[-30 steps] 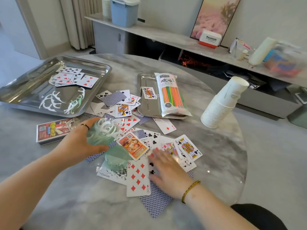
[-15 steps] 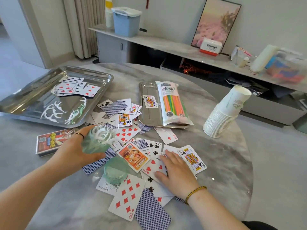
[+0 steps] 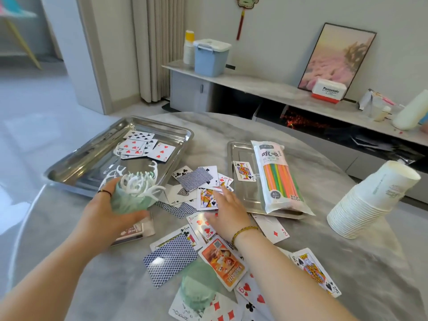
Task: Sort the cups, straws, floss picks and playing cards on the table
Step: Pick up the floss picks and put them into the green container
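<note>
The fingers [image 3: 108, 189] of the left hand [image 3: 102, 212] are curled round a pale green translucent cup [image 3: 126, 203], thumb along its near side, grasping it at a slight tilt. A bunch of white floss picks [image 3: 136, 185] bristles out of its mouth. The cup is held over the near edge of the large steel tray [image 3: 69, 167], which lies just beyond these fingers. Under the palm, partly hidden, a card box [image 3: 132, 230] sits on the desk [image 3: 347, 262].

The right hand [image 3: 228, 213] is released: its fingers [image 3: 223, 193] are straight and spread, lying over the loose playing cards [image 3: 194, 179] scattered between the two hands. Whether they press or only touch, I cannot tell. A face card of spades [image 3: 206, 199] lies right at the fingertips.

In the large tray, a few loose picks [image 3: 113, 176] lie just beyond the left fingers, and farther back is a small pile of face-up cards [image 3: 143, 145]. Right of the right fingers, a small steel tray [image 3: 243, 195] carries a packet of coloured straws [image 3: 278, 177] and one jack [image 3: 243, 171] beside it. Well off to the right, a stack of white paper cups [image 3: 370, 200] leans over on the desk.

Nearer than both hands, more cards lie about. An orange card [image 3: 222, 265] sits beside the right wrist, and a blurred green lid-like thing [image 3: 199, 288] rests on the nearest cards.
</note>
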The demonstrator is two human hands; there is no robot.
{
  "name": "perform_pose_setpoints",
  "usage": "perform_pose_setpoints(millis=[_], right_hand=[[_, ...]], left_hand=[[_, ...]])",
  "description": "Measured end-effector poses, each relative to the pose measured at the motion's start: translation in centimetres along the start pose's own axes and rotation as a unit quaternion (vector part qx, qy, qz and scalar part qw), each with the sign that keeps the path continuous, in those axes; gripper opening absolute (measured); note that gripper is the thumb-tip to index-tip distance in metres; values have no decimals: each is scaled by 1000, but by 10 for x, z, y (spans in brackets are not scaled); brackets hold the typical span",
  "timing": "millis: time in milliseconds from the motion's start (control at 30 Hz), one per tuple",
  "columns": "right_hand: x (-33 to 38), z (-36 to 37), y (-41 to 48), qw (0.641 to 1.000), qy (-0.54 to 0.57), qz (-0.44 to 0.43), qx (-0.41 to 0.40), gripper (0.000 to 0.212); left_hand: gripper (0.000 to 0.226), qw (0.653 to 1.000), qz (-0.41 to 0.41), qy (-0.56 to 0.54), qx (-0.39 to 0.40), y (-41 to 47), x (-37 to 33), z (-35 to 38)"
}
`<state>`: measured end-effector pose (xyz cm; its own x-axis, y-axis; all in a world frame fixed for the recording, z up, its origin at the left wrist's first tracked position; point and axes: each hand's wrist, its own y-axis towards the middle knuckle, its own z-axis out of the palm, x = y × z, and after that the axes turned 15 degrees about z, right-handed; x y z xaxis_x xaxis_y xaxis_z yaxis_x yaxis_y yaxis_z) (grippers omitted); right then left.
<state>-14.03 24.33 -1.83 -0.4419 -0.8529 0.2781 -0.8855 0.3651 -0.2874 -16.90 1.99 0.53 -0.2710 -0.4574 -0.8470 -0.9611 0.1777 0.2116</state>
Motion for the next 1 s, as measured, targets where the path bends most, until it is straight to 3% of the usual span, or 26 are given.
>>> perform_pose_setpoints(millis=[167,500,633,733,833,900,1000], right_hand=[[27,15,39,998,-50,24,5,69],[46,31,65,994,-24,-108,23,51],[52,30,59,991,45,-110,-54,47],[71,23,42,972,130,-163,-111,58],[99,27,32,962,48,-260,-72,48],[111,34,30,957,-12,-285,-45,46],[121,41,29,954,-12,-298,-40,29]], left_hand=[[82,1000,-11,-8,-8,15,11,-1],[86,1000,-27,13,-1,21,20,-2],[79,999,-25,11,-16,25,19,-7],[75,999,-23,6,-37,28,21,-15],[81,998,-21,36,-53,30,23,-26],[83,996,-26,38,-77,31,21,-35],[85,992,-42,-1,-121,31,18,-48]])
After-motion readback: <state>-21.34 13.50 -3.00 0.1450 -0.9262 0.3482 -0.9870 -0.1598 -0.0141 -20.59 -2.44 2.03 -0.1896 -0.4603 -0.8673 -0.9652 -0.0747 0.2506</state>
